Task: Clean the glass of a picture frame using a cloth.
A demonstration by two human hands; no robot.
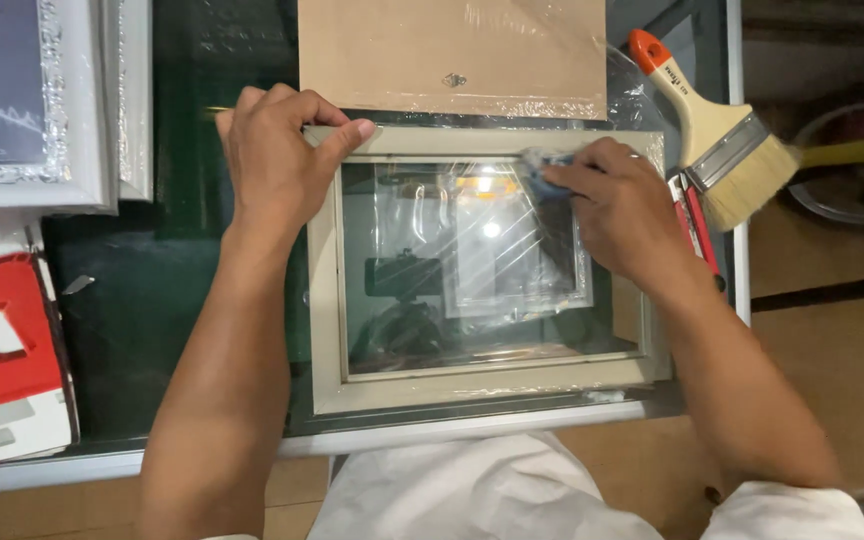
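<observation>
A beige picture frame with a glass pane lies flat on the dark glass table. My left hand grips the frame's top left corner, thumb along the upper rail. My right hand presses a small blue cloth onto the glass near the top right corner. The pane reflects lights and a camera rig.
A brown backing board in plastic wrap lies beyond the frame. A wide paintbrush and a red-handled tool rest at the right table edge. White ornate frames sit at top left, a red and white box at left.
</observation>
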